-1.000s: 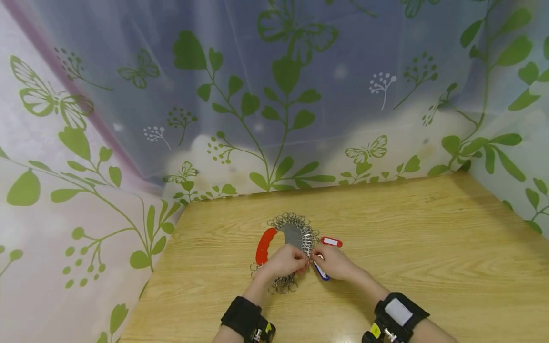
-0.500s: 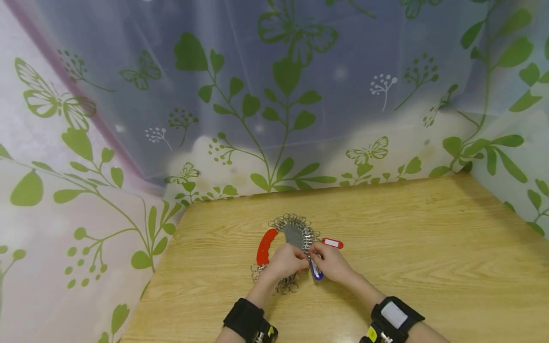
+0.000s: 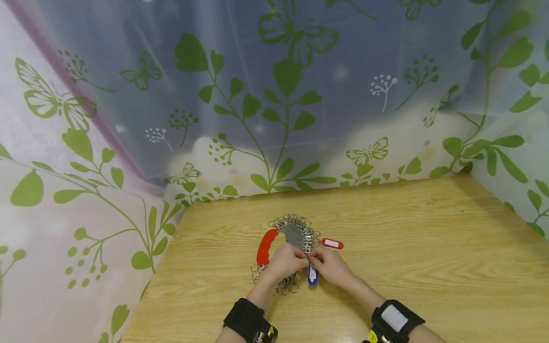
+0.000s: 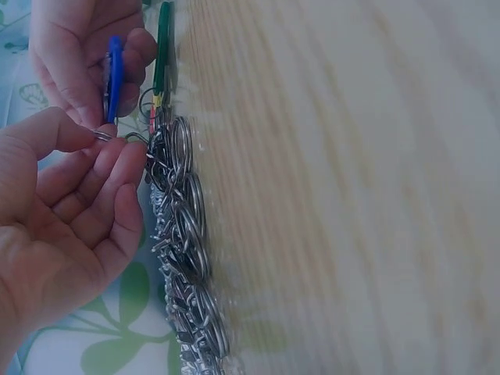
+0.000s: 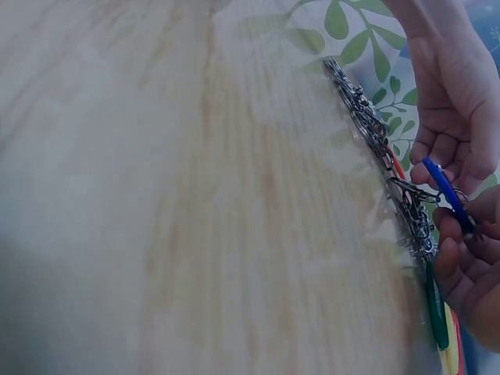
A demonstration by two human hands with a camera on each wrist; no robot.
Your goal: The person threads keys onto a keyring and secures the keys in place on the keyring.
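In the head view, both hands meet at the right edge of a large grey loop with a red grip, strung with many metal key rings. My left hand pinches a metal split ring between thumb and fingertips. My right hand pinches a blue key tag at its ring end, and the tag points toward me. Fingertips of both hands nearly touch, so the exact link between tag and split ring is hidden.
A red key tag with a white label lies just beyond the right hand. A green tag shows in the left wrist view. All rests on a wooden table, enclosed by leaf-patterned curtains.
The blue key tag has swung left, from slanting to pointing nearly straight toward me. My right hand has shifted slightly left; my left hand keeps its place.
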